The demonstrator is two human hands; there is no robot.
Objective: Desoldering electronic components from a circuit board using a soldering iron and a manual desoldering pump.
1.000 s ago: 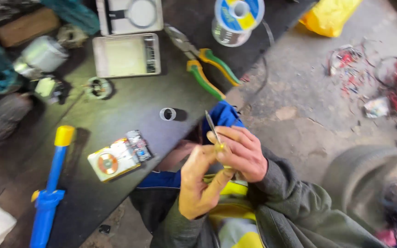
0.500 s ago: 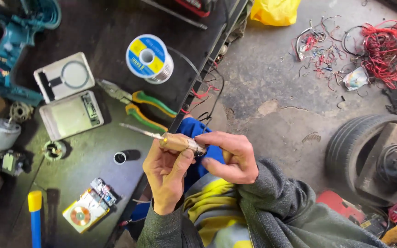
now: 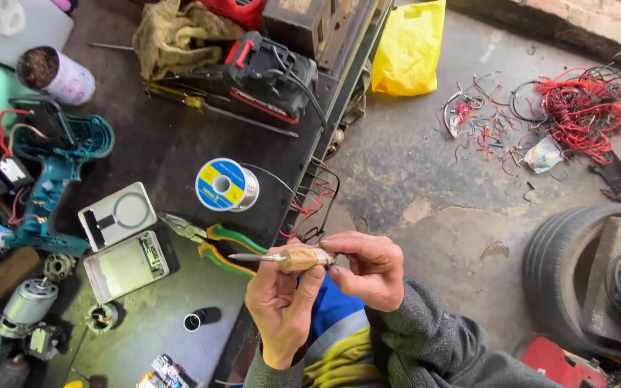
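Both my hands hold a soldering iron (image 3: 289,258) with a wooden handle and a thin metal tip that points left, level over the bench edge. My left hand (image 3: 282,305) grips the handle from below with the thumb up against it. My right hand (image 3: 368,269) pinches the handle's right end from above. Just left of the tip lie green-and-yellow-handled pliers (image 3: 213,244) on the dark workbench (image 3: 159,151). A spool of solder wire (image 3: 226,185) with a blue and yellow label lies a little farther up the bench.
On the bench: an opened teal drill body (image 3: 52,169), a small digital scale (image 3: 125,266), a grey electric motor (image 3: 26,305), a black and red battery pack (image 3: 271,75), a rag. The concrete floor holds a yellow bag (image 3: 407,47), tangled red wires (image 3: 583,108) and a tyre (image 3: 591,280).
The view swung across the bench, bringing the drill and battery pack into sight. The iron went from tip-up to level, tip pointing left, still in both hands.
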